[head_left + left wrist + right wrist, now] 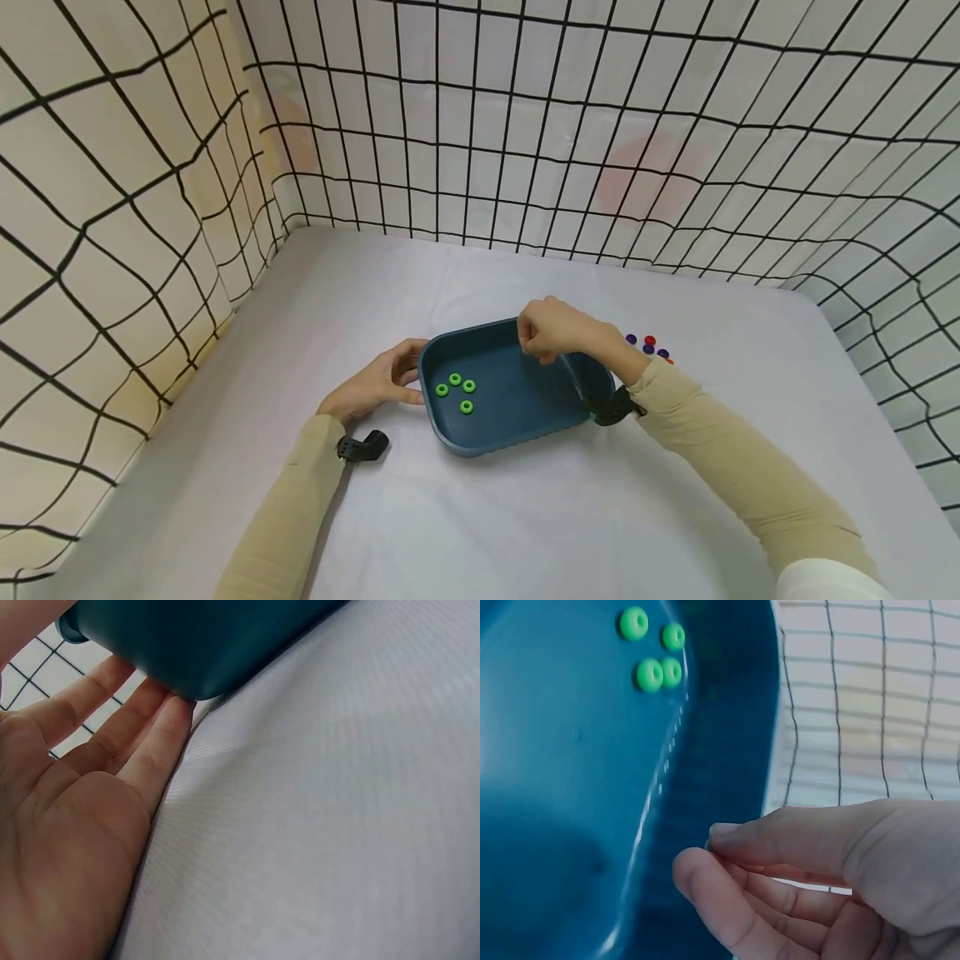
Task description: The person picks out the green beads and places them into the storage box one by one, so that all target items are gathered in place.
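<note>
A dark blue tray [517,392] stands on the white cloth, with several green rings [467,407] near its left end. My left hand [382,383] rests on that end; in the left wrist view its extended fingers [150,757] touch the lower wall, and the thumb lies nearer me. Above the tray's far right side is my right hand [558,329]. The right wrist view shows its thumb and index fingertips [694,870] together over the tray wall, the other fingers curled in. No object shows between them.
Several small purple and red rings [648,343] lie on the cloth beyond the tray's right end, partly hidden by the right forearm. Black netting [495,142] encloses the back and both sides of the white table [585,517]. Black wrist devices [363,447] sit on both arms.
</note>
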Demonstrator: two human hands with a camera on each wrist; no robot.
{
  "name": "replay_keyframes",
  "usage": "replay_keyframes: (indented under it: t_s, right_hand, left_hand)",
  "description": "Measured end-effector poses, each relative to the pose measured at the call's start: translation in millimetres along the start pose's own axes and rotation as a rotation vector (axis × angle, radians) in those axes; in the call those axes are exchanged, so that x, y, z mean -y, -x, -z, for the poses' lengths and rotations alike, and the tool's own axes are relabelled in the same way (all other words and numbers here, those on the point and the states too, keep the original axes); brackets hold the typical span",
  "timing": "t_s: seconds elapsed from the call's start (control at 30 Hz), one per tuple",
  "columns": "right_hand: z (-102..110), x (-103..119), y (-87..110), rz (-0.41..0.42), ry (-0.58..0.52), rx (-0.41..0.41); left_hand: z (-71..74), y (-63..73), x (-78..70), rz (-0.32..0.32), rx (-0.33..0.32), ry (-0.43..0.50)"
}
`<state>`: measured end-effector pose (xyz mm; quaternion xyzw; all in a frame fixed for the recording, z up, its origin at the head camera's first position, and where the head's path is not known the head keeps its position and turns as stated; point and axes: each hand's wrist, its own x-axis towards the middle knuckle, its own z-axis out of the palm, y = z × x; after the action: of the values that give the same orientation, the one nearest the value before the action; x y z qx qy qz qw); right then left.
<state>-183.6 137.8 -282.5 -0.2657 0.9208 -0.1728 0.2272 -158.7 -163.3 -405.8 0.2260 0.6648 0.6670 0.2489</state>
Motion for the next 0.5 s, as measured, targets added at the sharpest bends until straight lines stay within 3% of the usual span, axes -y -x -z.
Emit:
replay_keyframes:
  t_s: [0.2,0.5]
  right_hand:
    - [12.1,-24.2,26.3,-0.045,-0.103,-0.050]
    - [19.4,-66.2,64.2,-0.187,-0.139,-0.132]
  left_hand:
    - [1.1,1.8,-0.5,0.007,-0.008,0.001]
    - [0.3,2.7,-1.0,0.005,0.000,0.005]
